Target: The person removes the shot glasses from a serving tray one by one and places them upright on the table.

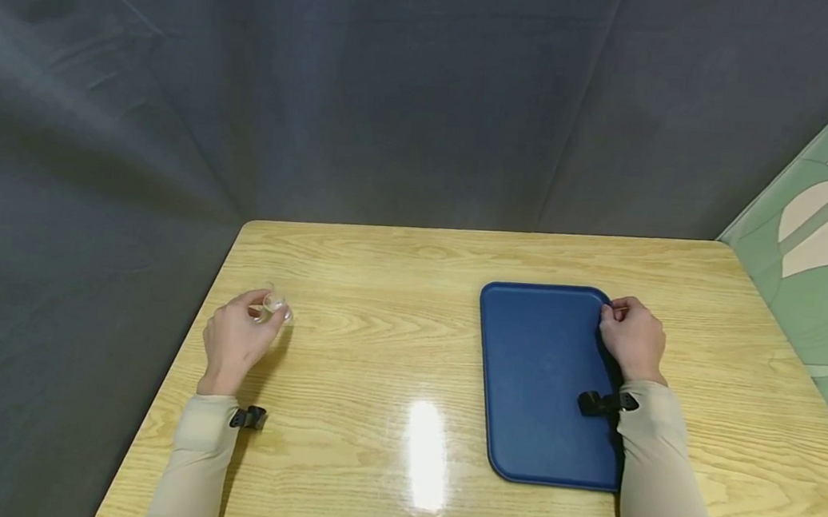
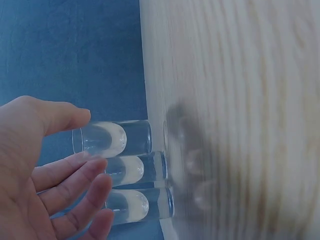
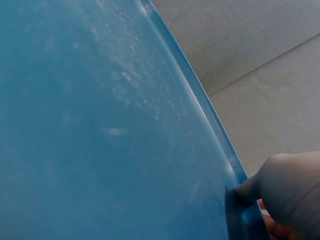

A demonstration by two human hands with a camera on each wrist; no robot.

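Note:
At the left of the table my left hand (image 1: 235, 342) pinches a small clear glass (image 2: 112, 137) near its rim, between thumb and fingers. In the left wrist view two more clear glasses of the same thick-bottomed kind, a middle one (image 2: 132, 170) and a lower one (image 2: 142, 205), stand close beside it, by the curled fingers. On the other side, my right hand (image 1: 633, 338) grips the rim of a blue rectangular tray (image 1: 546, 380) near its far right corner. Its thumb (image 3: 248, 190) lies on the rim, and the other fingers are partly hidden below the edge.
Both the tray and the glasses are on a light wood-grain table (image 1: 378, 352). A dark cloth (image 1: 425, 99) hangs behind it and along its left side. At the right is a panel with green leaf shapes (image 1: 824, 319).

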